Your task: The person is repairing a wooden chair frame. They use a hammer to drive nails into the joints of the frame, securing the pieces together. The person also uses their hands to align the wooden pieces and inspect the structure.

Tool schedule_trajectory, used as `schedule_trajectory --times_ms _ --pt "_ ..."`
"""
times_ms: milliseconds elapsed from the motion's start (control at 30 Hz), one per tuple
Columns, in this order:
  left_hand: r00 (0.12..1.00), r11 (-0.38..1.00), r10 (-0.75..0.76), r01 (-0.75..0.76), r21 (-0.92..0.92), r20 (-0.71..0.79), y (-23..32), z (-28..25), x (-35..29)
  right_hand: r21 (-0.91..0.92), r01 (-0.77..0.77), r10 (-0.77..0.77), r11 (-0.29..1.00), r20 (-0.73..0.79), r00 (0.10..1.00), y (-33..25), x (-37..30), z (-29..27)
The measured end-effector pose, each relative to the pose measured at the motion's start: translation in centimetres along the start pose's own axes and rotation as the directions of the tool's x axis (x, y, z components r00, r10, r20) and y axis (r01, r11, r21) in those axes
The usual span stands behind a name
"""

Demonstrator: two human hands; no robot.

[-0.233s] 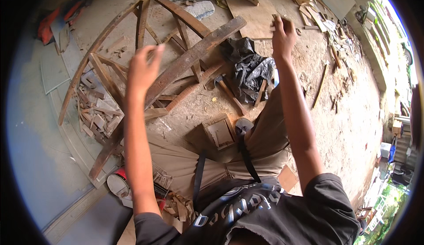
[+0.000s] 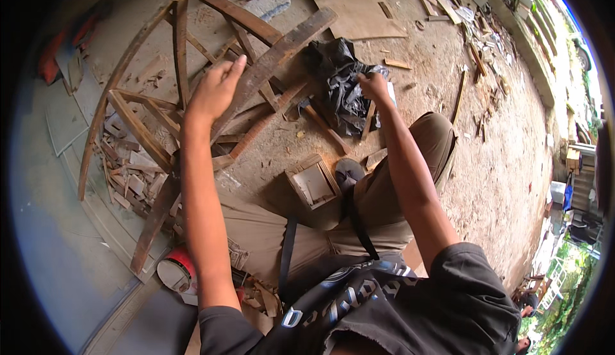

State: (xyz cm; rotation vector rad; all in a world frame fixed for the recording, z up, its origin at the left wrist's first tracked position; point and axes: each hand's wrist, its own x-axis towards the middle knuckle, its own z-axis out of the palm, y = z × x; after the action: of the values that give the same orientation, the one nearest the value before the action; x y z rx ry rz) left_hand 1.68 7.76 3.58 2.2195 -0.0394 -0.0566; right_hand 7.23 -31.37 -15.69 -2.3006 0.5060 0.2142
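Note:
My left hand (image 2: 216,91) is at the left edge of a long, dark wooden beam (image 2: 272,57), thumb and fingers loosely apart, holding nothing I can see. The beam lies across a curved wooden frame (image 2: 147,121) with slanting braces. My right hand (image 2: 375,87) is over a crumpled black plastic bag (image 2: 346,92), fingers bent together. Whether it touches the bag or has something small in it I cannot make out. Left of the bag's lower end is a tool with a wooden handle (image 2: 328,129) and a dark head, perhaps a hammer. A small wooden box (image 2: 314,185) sits by my foot.
A plywood sheet (image 2: 359,12) and pale blocks (image 2: 268,4) lie at the back. Wood scraps (image 2: 138,179) are heaped at the left, near a red tin (image 2: 176,270). More scraps (image 2: 477,51) litter the floor at the right.
My right hand has come down and left, from in front of the plywood to the black bag. My left hand has lowered slightly toward the beam. The whole view has shifted a little.

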Motion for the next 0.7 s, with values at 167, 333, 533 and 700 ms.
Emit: schedule_trajectory --times_ms 167,333,533,700 --pt "0.994 0.994 -0.035 0.046 -0.098 0.108 0.9 0.1 1.2 -0.523 0.349 -0.187 0.778 0.338 0.923 6.0 0.8 2.8" --pt "1.000 0.991 -0.002 0.005 -0.134 0.021 1.2 0.2 0.5 -0.199 0.514 -0.293 0.834 0.630 0.720 0.1 -1.1 6.1" --pt "0.989 0.994 0.007 0.008 0.107 -0.145 2.5 0.3 -1.1 -0.344 0.159 -0.100 0.925 0.184 0.978 0.0 -7.7 11.5" --pt "0.972 0.984 0.073 -0.034 0.176 -0.225 3.6 1.0 -0.7 -0.334 0.146 -0.044 0.931 0.294 0.955 3.7 -2.2 10.7"
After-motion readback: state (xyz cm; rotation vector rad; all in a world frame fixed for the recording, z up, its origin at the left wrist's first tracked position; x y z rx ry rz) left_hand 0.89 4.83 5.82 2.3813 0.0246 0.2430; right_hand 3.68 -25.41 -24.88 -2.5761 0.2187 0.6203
